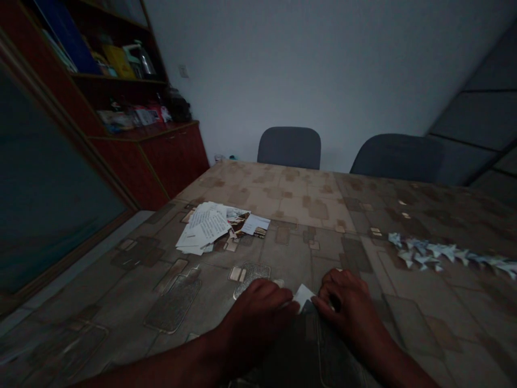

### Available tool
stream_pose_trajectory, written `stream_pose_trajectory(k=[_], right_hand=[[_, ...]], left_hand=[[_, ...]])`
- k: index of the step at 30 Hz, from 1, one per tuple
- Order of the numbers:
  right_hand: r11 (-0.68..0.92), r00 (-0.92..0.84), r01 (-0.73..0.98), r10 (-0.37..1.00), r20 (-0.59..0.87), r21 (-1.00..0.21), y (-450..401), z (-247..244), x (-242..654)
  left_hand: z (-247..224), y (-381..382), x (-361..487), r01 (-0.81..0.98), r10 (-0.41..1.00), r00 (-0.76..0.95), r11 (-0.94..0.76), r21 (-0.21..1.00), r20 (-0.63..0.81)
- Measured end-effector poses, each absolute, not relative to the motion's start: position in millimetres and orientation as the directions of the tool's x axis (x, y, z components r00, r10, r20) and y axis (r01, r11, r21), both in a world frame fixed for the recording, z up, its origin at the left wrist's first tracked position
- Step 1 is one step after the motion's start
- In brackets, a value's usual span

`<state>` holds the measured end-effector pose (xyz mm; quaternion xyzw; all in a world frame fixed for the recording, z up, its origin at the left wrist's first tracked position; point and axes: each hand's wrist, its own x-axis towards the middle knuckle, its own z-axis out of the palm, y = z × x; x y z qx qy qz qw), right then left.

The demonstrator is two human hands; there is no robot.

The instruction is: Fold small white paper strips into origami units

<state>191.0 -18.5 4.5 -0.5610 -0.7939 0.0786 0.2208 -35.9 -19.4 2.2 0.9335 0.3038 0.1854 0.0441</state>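
Between my two hands, low over the near part of the table, is a small piece of white paper [304, 295]. My left hand [262, 310] pinches its left side between thumb and fingers. The fingers of my right hand [343, 299] are curled, with thumb and forefinger closed on the right corner of the paper. Much of the paper is hidden by my fingers, so its folds cannot be made out. Ahead to the left lies a loose pile of printed paper pieces [204, 226]. Over on the right, a row of folded paper pieces [448, 252] with pointed ends stretches across the table.
A patterned cloth covers the table [258, 258]. Beyond its far edge stand two grey chairs, one in the middle [289, 146] and one to the right [396, 156]. A dark red cabinet [173, 156] with filled shelves stands at the left.
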Motion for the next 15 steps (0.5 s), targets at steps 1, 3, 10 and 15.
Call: stream_pose_trajectory(k=[1, 3, 10, 15], right_hand=[[0.358, -0.273, 0.857, 0.926, 0.261, -0.371, -18, 4, 191], [0.357, -0.273, 0.859, 0.926, 0.26, -0.367, -18, 2, 192], [0.375, -0.295, 0.845, 0.921, 0.254, -0.38, -18, 0, 195], [0.362, -0.291, 0.852, 0.928, 0.232, -0.378, -20, 5, 192]], left_hand=[[2, -18, -39, 0.583, 0.64, 0.687, -0.768, 0.264, 0.346], [3, -14, -44, 0.59, 0.695, 0.646, -0.718, 0.37, 0.317], [5, -7, -33, 0.581, 0.741, 0.608, -0.661, 0.476, 0.287], [7, -9, -29, 0.619, 0.778, 0.573, -0.617, 0.486, 0.257]])
